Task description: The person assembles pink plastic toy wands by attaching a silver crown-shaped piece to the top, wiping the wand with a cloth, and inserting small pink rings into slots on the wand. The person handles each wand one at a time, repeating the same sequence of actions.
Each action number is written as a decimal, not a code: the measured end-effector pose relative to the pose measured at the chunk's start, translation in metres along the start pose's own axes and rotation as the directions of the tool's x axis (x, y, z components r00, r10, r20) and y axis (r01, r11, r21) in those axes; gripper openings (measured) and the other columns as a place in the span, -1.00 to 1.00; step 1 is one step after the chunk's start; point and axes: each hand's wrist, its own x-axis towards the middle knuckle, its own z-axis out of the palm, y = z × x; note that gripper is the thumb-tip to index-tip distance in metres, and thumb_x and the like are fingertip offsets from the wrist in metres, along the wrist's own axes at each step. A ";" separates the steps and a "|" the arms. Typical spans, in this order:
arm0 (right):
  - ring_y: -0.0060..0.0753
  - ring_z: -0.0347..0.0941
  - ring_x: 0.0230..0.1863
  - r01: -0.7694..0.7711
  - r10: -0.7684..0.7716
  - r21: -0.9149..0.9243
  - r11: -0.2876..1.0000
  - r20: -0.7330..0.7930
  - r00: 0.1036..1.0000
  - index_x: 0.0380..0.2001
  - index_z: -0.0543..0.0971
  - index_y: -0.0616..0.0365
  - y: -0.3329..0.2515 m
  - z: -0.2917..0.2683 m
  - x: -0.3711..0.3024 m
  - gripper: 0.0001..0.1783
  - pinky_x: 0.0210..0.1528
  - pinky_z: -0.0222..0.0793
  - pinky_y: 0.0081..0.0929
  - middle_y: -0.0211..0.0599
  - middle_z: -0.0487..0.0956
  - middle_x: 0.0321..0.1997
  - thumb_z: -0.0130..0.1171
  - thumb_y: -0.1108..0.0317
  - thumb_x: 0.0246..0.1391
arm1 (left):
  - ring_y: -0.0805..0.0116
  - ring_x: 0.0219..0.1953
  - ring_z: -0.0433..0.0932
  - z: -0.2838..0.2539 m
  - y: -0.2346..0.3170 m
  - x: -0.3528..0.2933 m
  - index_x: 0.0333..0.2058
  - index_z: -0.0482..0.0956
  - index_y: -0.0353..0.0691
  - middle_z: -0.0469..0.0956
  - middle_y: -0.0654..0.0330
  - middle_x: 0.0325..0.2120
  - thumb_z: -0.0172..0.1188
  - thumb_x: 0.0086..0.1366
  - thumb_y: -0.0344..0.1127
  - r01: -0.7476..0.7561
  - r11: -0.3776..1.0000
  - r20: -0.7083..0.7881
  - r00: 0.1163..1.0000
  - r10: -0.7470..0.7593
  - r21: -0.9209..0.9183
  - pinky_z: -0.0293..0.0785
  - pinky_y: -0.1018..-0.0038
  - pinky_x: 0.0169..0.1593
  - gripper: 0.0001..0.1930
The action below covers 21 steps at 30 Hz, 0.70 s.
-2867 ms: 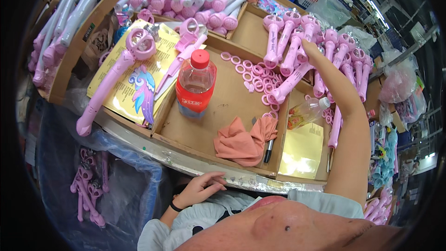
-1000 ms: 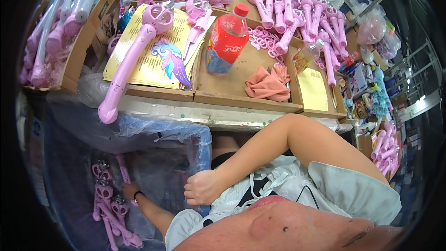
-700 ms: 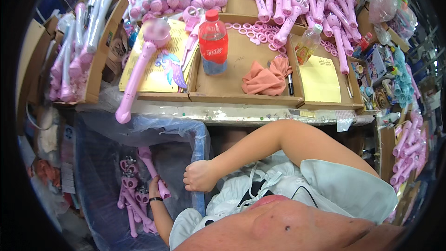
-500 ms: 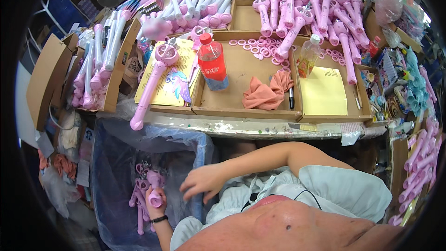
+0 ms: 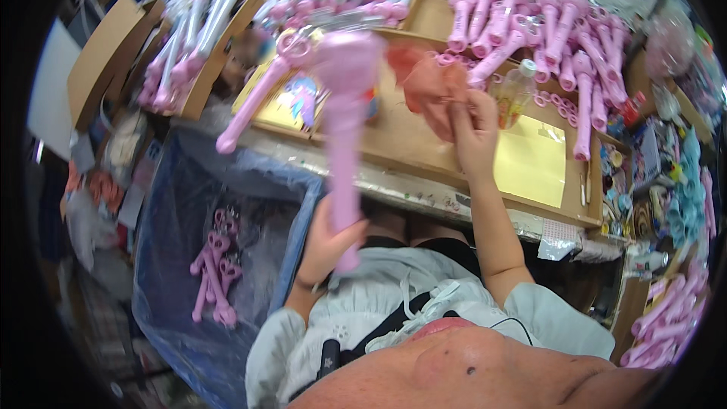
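Just left of centre frame, a blurred pink wand (image 5: 343, 132) stands upright in the left hand (image 5: 319, 250), fingers wrapped around its handle; the right hand (image 5: 475, 135) pinches an orange cloth (image 5: 430, 87). One wide rightward sweep could topple the nearby bottle (image 5: 516, 95).

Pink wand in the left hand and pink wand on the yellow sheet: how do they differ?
The held wand is in the left hand; the resting wand lies on the yellow sheet, untouched. The held wand looks blurred and nearly vertical in the picture; the resting wand looks sharper and slanted. Both are pink, with wide heads on slim handles.
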 end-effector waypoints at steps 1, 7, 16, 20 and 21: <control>-0.30 0.40 -0.13 0.013 -0.010 -0.048 0.999 0.045 0.999 -0.33 0.54 0.14 -0.010 0.008 -0.009 -0.87 -0.12 0.32 -0.40 -0.29 0.47 -0.19 0.18 0.42 0.00 | 0.49 -0.49 0.46 0.018 -0.001 0.018 0.03 0.26 -0.24 0.44 0.23 -0.39 0.19 0.11 -0.54 0.018 1.000 0.060 0.998 -0.017 -0.010 0.43 0.57 -0.44 -0.51; -0.37 0.41 -0.06 -0.343 0.355 0.294 0.892 0.016 0.935 -0.05 0.31 0.26 -0.030 0.028 -0.038 -0.60 -0.02 0.38 -0.45 -0.18 0.37 0.03 0.16 0.44 0.05 | 0.05 -0.29 0.57 0.079 -0.028 0.046 0.16 0.11 -0.29 0.50 -0.08 -0.23 0.21 0.08 -0.30 -0.275 0.874 0.236 0.953 0.191 0.401 0.46 0.30 -0.17 -0.31; -0.39 0.53 -0.22 -0.633 0.260 0.680 0.371 0.578 0.773 0.07 0.31 0.35 -0.024 0.003 0.010 -0.52 -0.27 0.56 -0.51 -0.08 0.48 -0.05 0.04 0.40 0.07 | 0.48 -0.56 0.46 0.061 -0.013 0.042 0.17 0.08 -0.25 0.41 0.19 -0.41 0.20 0.15 -0.37 0.286 0.950 0.541 0.822 -0.177 -0.123 0.43 0.53 -0.50 -0.35; -0.32 0.54 -0.23 -0.544 0.289 0.779 0.313 0.467 0.836 0.11 0.27 0.33 -0.020 0.022 -0.013 -0.47 -0.22 0.59 -0.37 -0.04 0.44 0.00 0.01 0.44 0.02 | 0.46 -0.61 0.44 0.057 -0.015 0.041 0.03 0.22 -0.28 0.42 0.18 -0.42 0.17 0.17 -0.31 0.573 0.687 0.733 0.675 -0.086 -0.448 0.39 0.55 -0.54 -0.51; -0.22 0.55 -0.23 -0.639 0.216 0.758 0.135 0.607 0.765 0.09 0.31 0.40 -0.020 0.020 -0.021 -0.51 -0.20 0.55 -0.46 0.03 0.40 0.04 -0.04 0.46 0.04 | 0.45 -0.62 0.44 0.056 -0.019 0.042 0.00 0.24 -0.29 0.42 0.18 -0.42 0.16 0.18 -0.28 0.506 0.780 0.678 0.720 -0.148 -0.368 0.38 0.55 -0.54 -0.54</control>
